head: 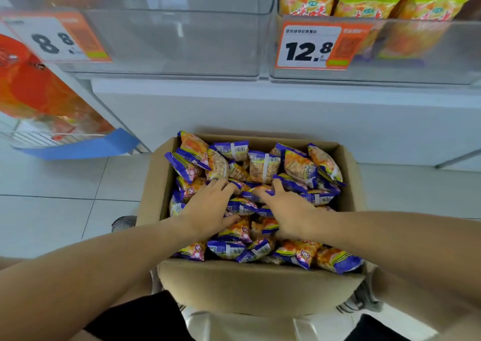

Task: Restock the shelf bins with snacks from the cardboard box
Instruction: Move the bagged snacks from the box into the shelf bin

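Snack packets (263, 168), orange and yellow with purple ends, are filling the open cardboard box (250, 286), which is sitting on the pale tiled floor (52, 210) directly below the shelf front. Both hands are reaching down into the middle of the heap, close together but not touching each other. Left hand (210, 207) is lying palm-down on the packets, fingers spread and bending over them, thumb tucking under one packet; whether it is actually gripping any single packet I cannot tell. Right hand (286, 207) is curling its fingers around the purple end of one packet (257, 193) near the box centre, thumb side pressing against neighbouring packets. Above the box, two clear plastic shelf bins are hanging side by side. Right bin (442, 54) is holding upright bags (364, 4) in the same yellow, orange and purple colours, and is carrying an orange-framed price tag (312, 46) reading 12.8. Left bin (169, 41) is showing a similar tag (57, 38) reading 8.8 at its left corner. Further left, a wire display rack (39, 132) with an orange printed panel and a blue edge strip is standing against the shelving.
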### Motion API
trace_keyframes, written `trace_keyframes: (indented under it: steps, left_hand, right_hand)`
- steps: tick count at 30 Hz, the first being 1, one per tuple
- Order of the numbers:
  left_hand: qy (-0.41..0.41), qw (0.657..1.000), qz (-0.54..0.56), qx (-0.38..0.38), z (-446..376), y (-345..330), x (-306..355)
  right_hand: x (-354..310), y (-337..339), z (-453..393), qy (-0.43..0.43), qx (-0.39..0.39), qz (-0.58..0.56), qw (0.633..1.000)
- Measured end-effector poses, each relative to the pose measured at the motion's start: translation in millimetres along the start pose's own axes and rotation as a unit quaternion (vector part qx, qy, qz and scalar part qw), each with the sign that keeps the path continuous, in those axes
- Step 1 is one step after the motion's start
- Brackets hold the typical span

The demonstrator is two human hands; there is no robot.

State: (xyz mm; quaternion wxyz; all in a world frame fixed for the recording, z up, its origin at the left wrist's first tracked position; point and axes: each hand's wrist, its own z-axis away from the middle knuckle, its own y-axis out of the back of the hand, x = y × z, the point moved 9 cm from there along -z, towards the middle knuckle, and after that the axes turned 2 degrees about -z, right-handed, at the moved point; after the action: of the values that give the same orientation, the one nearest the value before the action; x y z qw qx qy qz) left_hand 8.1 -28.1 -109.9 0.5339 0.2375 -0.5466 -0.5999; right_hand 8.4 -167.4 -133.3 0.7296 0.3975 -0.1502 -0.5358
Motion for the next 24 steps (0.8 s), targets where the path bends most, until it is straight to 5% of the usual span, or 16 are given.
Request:
trace_keyframes:
  steps: [14, 24]
  left_hand:
    - [-0.013, 0.995, 0.094, -0.034, -14, -4, 40]
    - [-0.07, 0.986, 0.127, -0.08, -22, 1, 93]
  right_hand:
    - [12, 23, 87, 0.071, 0.045, -0.143, 0.986]
    - [64, 6, 116, -0.089, 0.093, -0.228, 0.965]
